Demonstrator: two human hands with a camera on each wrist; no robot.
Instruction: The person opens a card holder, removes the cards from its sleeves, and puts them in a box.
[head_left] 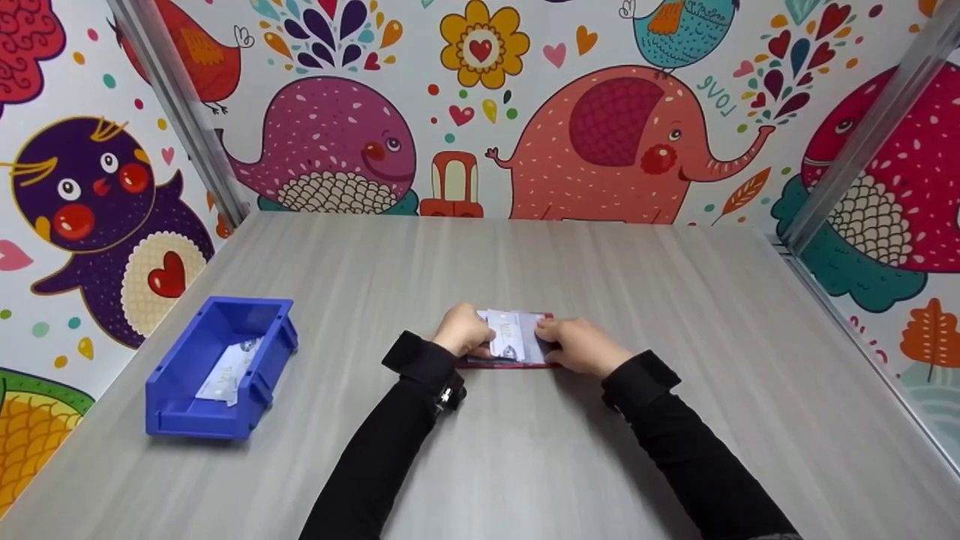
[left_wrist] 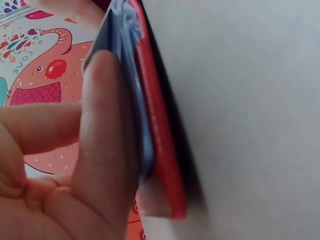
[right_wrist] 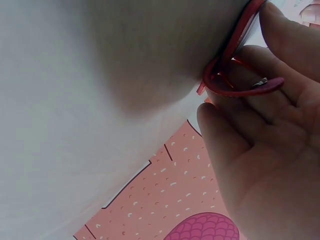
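Note:
A red card holder (head_left: 536, 365) with clear plastic sleeves lies open on the table between both hands. On top of its sleeves sits a white card (head_left: 506, 335) with printed lettering, slightly tilted. My left hand (head_left: 463, 330) pinches the card's left end, its fingertips against the sleeves (left_wrist: 132, 75) in the left wrist view, beside the red cover (left_wrist: 160, 135). My right hand (head_left: 586, 345) grips the holder's right side, thumb on top. A red strap (right_wrist: 240, 92) with a metal snap curls against that hand's fingers in the right wrist view. How far the card sits inside a sleeve is hidden.
A blue plastic bin (head_left: 202, 426) stands on the left of the wooden table (head_left: 360, 285), with white printed cards (head_left: 229, 371) inside it. Cartoon-patterned walls (head_left: 465, 112) and metal posts (head_left: 180, 112) enclose the table's back and sides.

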